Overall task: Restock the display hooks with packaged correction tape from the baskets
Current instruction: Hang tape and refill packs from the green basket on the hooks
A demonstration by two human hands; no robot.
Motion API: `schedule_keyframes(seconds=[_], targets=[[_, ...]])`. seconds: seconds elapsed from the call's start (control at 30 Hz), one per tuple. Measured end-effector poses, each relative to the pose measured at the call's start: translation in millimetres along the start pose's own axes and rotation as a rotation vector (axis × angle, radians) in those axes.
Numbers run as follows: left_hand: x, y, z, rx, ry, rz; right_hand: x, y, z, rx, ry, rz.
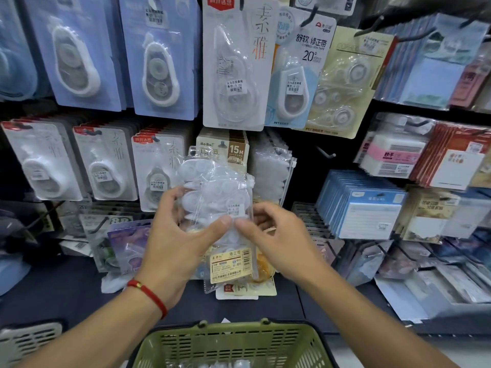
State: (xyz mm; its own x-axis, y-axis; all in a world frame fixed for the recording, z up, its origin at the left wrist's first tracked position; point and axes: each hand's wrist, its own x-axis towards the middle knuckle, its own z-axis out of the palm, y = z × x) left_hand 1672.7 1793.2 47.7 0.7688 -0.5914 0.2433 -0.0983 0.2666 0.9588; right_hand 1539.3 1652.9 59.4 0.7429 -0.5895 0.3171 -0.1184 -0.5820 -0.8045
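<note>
Holding centre stage is a clear zip bag of white correction tape refills (pixel 216 197), raised in front of the display wall, and both hands are on it. The left hand (pixel 178 232), with a red string bracelet (pixel 148 294) on the wrist, wraps its fingers round the bag's left edge, its thumb pressed across the front. The right hand (pixel 279 235) pinches the bag near its price sticker, thumb tip meeting the left thumb tip, fingers curled behind the plastic. A yellow label (pixel 230 264) shows at the bag's lower end.

Just behind the bag's top hangs a beige card marked 15M (pixel 225 150), and beside that, on the right, a row of matching clear refill bags (pixel 272 168) on their hook. Further right, a bare hook (pixel 325 153) juts out from the dark panel. Up top, a tall white carded correction tape (pixel 235 65) hangs among blue-carded ones (pixel 159 59); left of the bag, three rows of grey-carded tapes (pixel 106 166). Pads of blue notepaper (pixel 364 205) fill the shelves at right.

Down at the bottom edge sits a green plastic basket (pixel 233 343), directly below the hands, with a few white packs just visible inside. A grey basket (pixel 29 338) peeks in at the lower left corner.
</note>
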Motion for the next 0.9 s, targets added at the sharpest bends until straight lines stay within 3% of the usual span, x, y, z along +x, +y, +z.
schedule_keyframes(seconds=[0.17,0.43,0.67,0.9], targets=[[0,1,1,-0.046,0.008,0.007,1,-1,8,0.23,-0.016,0.035],[4,4,0,-0.144,0.04,-0.024,4,5,1,0.315,0.026,0.022],[6,1,-3,-0.043,0.077,0.059,9,7,-11,0.378,0.382,0.1],[7,0,-7,-0.028,0.11,0.05,11,14,-19,0.335,0.389,0.106]])
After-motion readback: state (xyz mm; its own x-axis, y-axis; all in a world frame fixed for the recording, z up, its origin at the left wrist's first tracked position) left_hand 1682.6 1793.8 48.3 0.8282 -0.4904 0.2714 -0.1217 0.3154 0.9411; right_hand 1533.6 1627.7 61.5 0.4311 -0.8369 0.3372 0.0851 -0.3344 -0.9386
